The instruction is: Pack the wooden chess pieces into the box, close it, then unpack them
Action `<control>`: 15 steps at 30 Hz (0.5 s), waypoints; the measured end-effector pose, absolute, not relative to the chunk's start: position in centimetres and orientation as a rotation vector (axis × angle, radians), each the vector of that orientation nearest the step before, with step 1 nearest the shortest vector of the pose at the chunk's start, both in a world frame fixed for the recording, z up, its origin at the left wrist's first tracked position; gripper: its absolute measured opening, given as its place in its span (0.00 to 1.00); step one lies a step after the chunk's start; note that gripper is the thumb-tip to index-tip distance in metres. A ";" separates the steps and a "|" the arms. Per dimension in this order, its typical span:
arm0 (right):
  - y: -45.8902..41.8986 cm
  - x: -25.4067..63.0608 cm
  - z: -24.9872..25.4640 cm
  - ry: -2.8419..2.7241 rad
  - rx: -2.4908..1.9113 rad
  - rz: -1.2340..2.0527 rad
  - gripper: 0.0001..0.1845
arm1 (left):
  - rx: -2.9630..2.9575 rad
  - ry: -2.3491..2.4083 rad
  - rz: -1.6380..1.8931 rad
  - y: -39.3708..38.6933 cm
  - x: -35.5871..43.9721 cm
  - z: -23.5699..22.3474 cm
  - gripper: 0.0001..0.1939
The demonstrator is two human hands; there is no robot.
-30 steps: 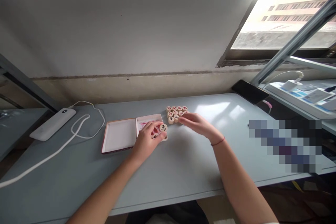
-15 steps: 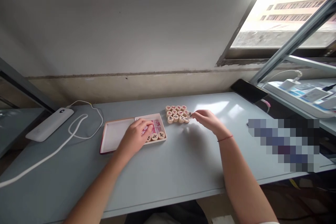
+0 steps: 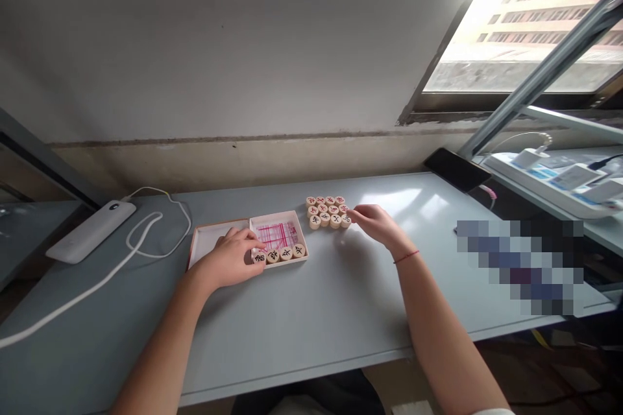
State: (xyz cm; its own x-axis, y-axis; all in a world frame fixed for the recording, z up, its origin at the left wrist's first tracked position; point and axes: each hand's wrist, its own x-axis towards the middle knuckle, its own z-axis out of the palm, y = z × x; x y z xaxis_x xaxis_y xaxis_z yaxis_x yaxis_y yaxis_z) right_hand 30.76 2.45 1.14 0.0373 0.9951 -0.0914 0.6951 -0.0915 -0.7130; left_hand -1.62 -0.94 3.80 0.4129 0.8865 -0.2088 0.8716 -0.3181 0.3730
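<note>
The left hand (image 3: 228, 258) lies palm-down with fingers curled, while the right hand (image 3: 377, 228) hovers, fingers loosely bunched.

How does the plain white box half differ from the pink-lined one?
The plain white box half looks bare; the pink-lined box half holds a row of xiangqi pieces. The left hand partly covers the plain half, its fingers reaching over the pink-lined one. Both lie open side by side.
</note>
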 end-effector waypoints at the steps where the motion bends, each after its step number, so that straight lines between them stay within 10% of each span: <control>1: 2.3 30.3 1.3 -1.728 -1.794 0.821 0.20 | 2.248 1.505 0.012 -1.0 -1.5 3.8 0.18; 15: -1.1 22.5 2.7 -1.953 -1.158 1.121 0.18 | 2.313 1.310 0.520 -1.2 -0.4 4.2 0.16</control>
